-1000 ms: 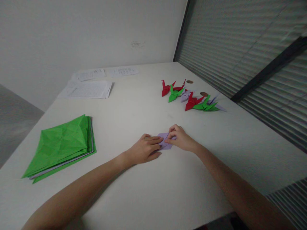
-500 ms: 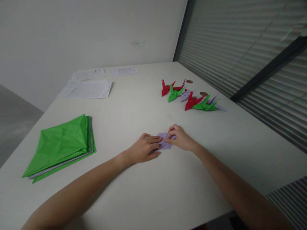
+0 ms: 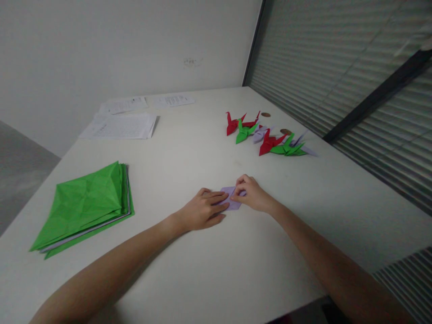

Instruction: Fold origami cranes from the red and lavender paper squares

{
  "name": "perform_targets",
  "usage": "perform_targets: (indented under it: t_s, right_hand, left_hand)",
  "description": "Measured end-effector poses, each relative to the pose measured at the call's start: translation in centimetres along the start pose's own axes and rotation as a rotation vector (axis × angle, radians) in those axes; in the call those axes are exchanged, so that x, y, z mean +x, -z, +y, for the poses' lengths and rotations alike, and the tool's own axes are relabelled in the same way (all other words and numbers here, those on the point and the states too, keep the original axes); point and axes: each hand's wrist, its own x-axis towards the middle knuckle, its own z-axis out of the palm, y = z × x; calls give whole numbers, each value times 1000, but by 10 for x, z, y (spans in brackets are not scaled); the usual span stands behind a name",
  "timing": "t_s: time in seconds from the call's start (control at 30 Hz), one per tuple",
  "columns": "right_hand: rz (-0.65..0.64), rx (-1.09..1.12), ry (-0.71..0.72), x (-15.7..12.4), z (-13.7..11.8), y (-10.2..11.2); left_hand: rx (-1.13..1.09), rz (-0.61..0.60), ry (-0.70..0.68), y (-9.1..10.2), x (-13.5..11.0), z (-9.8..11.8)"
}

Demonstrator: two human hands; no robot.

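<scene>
A small folded piece of purple origami paper (image 3: 232,205) lies flat on the white table between my hands. My left hand (image 3: 204,209) rests palm down with its fingers stretched out, the fingertips pressing the paper's left part. On the right side, my right hand (image 3: 250,193) pinches a flap of the same paper between thumb and fingers. Both hands cover parts of the paper, so its full outline is hidden. Beyond my right hand stand several folded paper cranes, among them a red crane (image 3: 269,143), a green crane (image 3: 245,132) and a purple crane (image 3: 259,135).
On the left lies a stack of creased green paper (image 3: 87,193) with a purple sheet among it. Printed papers (image 3: 121,126) lie at the back left. Two brown discs (image 3: 285,132) sit behind the cranes. Window blinds (image 3: 354,67) border the table's right side.
Almost nothing differs. Both hands stay on the purple paper, and the whole view has shifted very slightly.
</scene>
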Motion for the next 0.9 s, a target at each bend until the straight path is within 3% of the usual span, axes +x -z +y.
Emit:
perform_targets:
  t_s: [0.57,0.9]
  right_hand:
    - [-4,-21,13,-1,0,0]
    - [-20,-39,30,-1,-2,1]
  left_hand:
    - [61,-22,-76,4,0,1]
    - [23,-29,-42,1,-3,-2]
